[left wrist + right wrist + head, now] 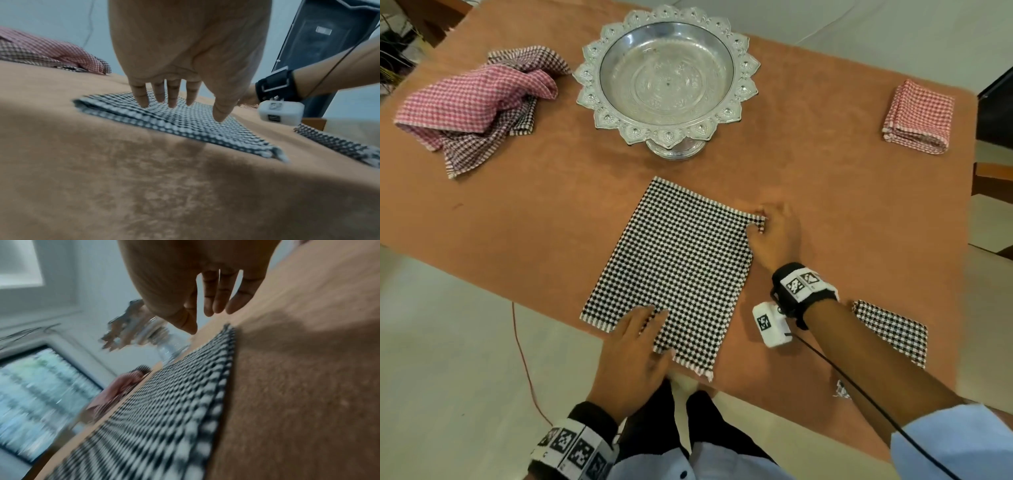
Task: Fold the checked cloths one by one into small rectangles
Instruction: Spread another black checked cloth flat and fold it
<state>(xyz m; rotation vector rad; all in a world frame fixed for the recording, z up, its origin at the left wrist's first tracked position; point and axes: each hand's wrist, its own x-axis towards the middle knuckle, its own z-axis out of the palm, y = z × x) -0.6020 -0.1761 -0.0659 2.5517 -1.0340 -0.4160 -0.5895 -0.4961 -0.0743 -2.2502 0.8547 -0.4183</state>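
A black-and-white checked cloth (678,267) lies flat on the orange table, doubled over, with stacked layers showing at its edges (224,369). My left hand (650,318) rests flat on its near-left part, fingers straight and spread (170,99). My right hand (765,222) is at the far-right corner, which juts out towards it. In the right wrist view the fingers (222,293) are straight and the thumb tip hovers beside the corner; no pinch shows.
Several crumpled red and dark checked cloths (472,106) are heaped at the far left. A silver pedestal tray (729,113) stands at the far centre. A folded red cloth (917,118) lies far right and a folded black-checked one (890,329) near right. The table edge (551,318) runs close by my left hand.
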